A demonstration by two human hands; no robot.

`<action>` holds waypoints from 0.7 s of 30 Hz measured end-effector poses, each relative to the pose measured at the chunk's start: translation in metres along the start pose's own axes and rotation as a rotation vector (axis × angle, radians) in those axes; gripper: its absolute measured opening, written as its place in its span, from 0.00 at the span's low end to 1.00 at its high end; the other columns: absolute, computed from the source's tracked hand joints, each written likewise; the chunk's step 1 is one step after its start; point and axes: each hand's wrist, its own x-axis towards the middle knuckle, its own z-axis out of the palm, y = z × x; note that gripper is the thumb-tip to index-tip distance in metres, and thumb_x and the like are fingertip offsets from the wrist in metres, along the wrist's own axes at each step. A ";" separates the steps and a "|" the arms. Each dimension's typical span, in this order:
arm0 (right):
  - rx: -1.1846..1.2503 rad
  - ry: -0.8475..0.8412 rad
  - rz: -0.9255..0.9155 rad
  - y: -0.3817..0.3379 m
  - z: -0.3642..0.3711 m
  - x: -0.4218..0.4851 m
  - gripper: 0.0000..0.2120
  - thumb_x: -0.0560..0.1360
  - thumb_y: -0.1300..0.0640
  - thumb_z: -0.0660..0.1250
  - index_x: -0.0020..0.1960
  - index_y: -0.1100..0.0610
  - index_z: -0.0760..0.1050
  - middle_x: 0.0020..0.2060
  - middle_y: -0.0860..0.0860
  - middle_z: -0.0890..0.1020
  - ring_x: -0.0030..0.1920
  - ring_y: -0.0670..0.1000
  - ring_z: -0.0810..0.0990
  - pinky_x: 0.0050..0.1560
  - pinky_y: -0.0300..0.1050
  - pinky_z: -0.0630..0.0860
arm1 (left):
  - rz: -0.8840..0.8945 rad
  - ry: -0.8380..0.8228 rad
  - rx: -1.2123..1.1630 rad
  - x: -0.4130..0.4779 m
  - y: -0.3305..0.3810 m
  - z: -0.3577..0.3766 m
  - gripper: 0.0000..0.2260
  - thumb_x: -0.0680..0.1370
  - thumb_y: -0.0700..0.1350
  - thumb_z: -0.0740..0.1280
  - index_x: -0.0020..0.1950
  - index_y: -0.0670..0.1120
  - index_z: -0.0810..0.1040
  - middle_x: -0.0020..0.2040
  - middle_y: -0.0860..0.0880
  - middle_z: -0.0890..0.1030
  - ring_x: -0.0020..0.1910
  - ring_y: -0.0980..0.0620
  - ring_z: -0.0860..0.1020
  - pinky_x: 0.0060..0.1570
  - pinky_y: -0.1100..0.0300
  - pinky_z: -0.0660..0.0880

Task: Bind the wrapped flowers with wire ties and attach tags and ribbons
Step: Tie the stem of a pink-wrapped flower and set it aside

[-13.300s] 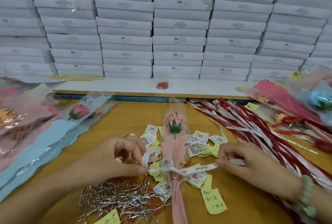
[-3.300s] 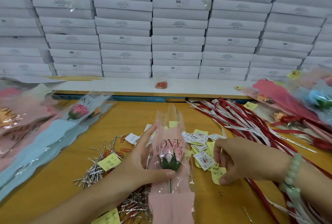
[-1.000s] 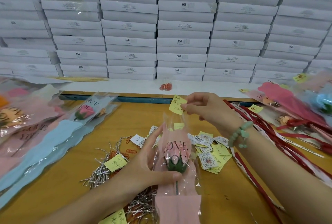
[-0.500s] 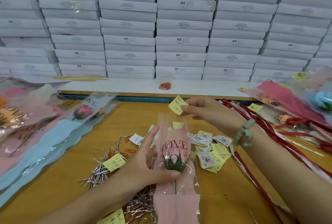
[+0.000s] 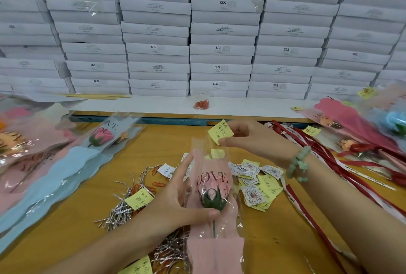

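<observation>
While left hand (image 5: pixel 175 203) grips the wrapped flower (image 5: pixel 211 178), yellow note (image 5: pixel 220 131) in the pinch of the right hand (image 5: pixel 252 139).

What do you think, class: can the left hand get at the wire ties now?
Probably yes for reach: the ties lie beside the left hand, but it grips the flower, so must let go.

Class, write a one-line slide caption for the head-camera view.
The left hand grips a pink-wrapped rose while the right hand pinches a yellow handwritten note near its top.
</observation>
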 end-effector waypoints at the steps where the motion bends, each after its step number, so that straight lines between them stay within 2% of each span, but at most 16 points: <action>1: -0.026 -0.014 -0.014 -0.001 0.001 0.000 0.10 0.78 0.56 0.66 0.58 0.51 0.80 0.53 0.45 0.84 0.54 0.42 0.81 0.61 0.40 0.73 | -0.002 -0.001 0.000 0.000 0.000 0.000 0.48 0.63 0.37 0.81 0.69 0.69 0.60 0.59 0.65 0.80 0.61 0.54 0.79 0.52 0.62 0.78; 4: -0.076 -0.022 -0.041 -0.004 0.003 -0.003 0.12 0.82 0.56 0.58 0.58 0.53 0.79 0.52 0.45 0.83 0.53 0.43 0.81 0.61 0.42 0.72 | -0.006 0.004 0.002 0.001 -0.001 0.000 0.50 0.62 0.39 0.82 0.71 0.69 0.58 0.62 0.62 0.80 0.63 0.51 0.78 0.57 0.57 0.78; 7: -0.107 -0.004 -0.061 -0.006 0.004 -0.005 0.15 0.83 0.56 0.54 0.49 0.58 0.78 0.48 0.54 0.82 0.55 0.65 0.77 0.61 0.63 0.72 | -0.002 0.012 0.002 0.000 -0.001 0.000 0.50 0.62 0.40 0.83 0.72 0.68 0.58 0.61 0.65 0.79 0.63 0.54 0.78 0.57 0.58 0.78; 9: -0.123 -0.007 -0.092 -0.007 0.004 -0.005 0.16 0.83 0.55 0.55 0.41 0.57 0.75 0.46 0.63 0.79 0.49 0.70 0.76 0.56 0.67 0.72 | 0.007 0.012 0.019 0.000 -0.002 -0.001 0.48 0.62 0.39 0.82 0.70 0.68 0.59 0.56 0.71 0.78 0.60 0.62 0.78 0.52 0.66 0.77; 10: -0.131 -0.006 -0.111 -0.007 0.004 -0.006 0.16 0.83 0.54 0.56 0.38 0.55 0.73 0.44 0.64 0.78 0.45 0.69 0.76 0.51 0.64 0.71 | 0.009 0.008 0.027 0.000 -0.001 -0.001 0.47 0.63 0.38 0.81 0.69 0.68 0.59 0.55 0.73 0.78 0.59 0.65 0.78 0.50 0.68 0.77; 11: -0.132 -0.004 -0.126 -0.007 0.004 -0.006 0.16 0.82 0.54 0.57 0.37 0.54 0.72 0.40 0.60 0.77 0.41 0.66 0.75 0.46 0.58 0.70 | 0.010 0.005 0.034 0.000 -0.001 -0.001 0.47 0.63 0.38 0.81 0.69 0.68 0.59 0.54 0.74 0.78 0.58 0.67 0.78 0.49 0.69 0.77; 13: -0.099 0.008 -0.126 -0.005 0.002 -0.005 0.15 0.80 0.52 0.62 0.35 0.54 0.72 0.32 0.46 0.77 0.36 0.58 0.71 0.45 0.49 0.68 | 0.005 0.004 0.038 0.000 -0.001 -0.002 0.47 0.64 0.37 0.81 0.69 0.68 0.59 0.54 0.74 0.78 0.57 0.67 0.78 0.49 0.70 0.76; 14: -0.066 0.016 -0.120 -0.003 0.001 -0.004 0.14 0.79 0.52 0.64 0.36 0.55 0.73 0.32 0.43 0.76 0.37 0.53 0.72 0.46 0.47 0.70 | 0.005 0.006 0.040 0.000 -0.002 -0.001 0.47 0.64 0.37 0.81 0.70 0.67 0.59 0.54 0.74 0.78 0.57 0.67 0.78 0.49 0.70 0.76; 16: -0.001 0.032 -0.122 -0.001 0.000 -0.003 0.11 0.77 0.54 0.68 0.37 0.56 0.73 0.34 0.44 0.77 0.40 0.45 0.77 0.51 0.42 0.73 | 0.005 0.004 0.041 0.000 -0.002 -0.001 0.48 0.64 0.35 0.80 0.71 0.66 0.58 0.54 0.73 0.79 0.57 0.66 0.78 0.49 0.70 0.77; 18: 0.048 0.062 -0.142 0.001 0.000 -0.001 0.09 0.75 0.57 0.71 0.38 0.55 0.73 0.36 0.47 0.80 0.41 0.43 0.80 0.51 0.38 0.75 | -0.010 -0.003 0.039 0.000 -0.001 0.000 0.50 0.65 0.34 0.79 0.74 0.64 0.55 0.54 0.71 0.79 0.56 0.64 0.79 0.48 0.69 0.77; 21: 0.098 0.107 -0.143 0.004 0.001 0.001 0.08 0.73 0.60 0.73 0.44 0.54 0.75 0.39 0.48 0.83 0.41 0.43 0.81 0.49 0.34 0.75 | -0.043 -0.020 0.040 0.001 0.001 0.000 0.51 0.65 0.33 0.78 0.75 0.62 0.52 0.47 0.74 0.80 0.48 0.72 0.79 0.42 0.75 0.75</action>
